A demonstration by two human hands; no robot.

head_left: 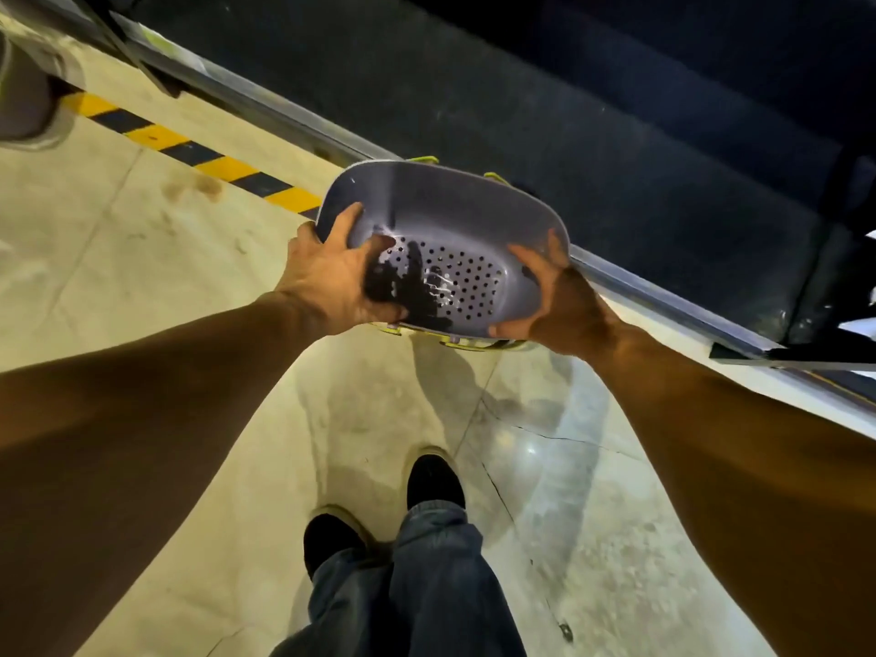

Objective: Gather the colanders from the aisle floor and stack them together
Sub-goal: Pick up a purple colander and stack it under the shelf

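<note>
Holding grey colander (445, 239) by both ends, left hand (332, 282), right hand (559, 305); keep level, rims aligned while nesting onto green-edged ones beneath

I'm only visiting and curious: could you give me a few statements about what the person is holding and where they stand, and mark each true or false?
1. Both hands grip the grey perforated plastic colander. True: the left hand and the right hand hold opposite ends.
2. The colander lies on the floor. False: it is held up in the air.
3. Yellow-green edges show beneath the grey colander. True.
4. The yellow-and-black striped floor tape runs to the person's right. False: it lies to the left.
5. The person is barefoot. False: they wear dark shoes.
</note>
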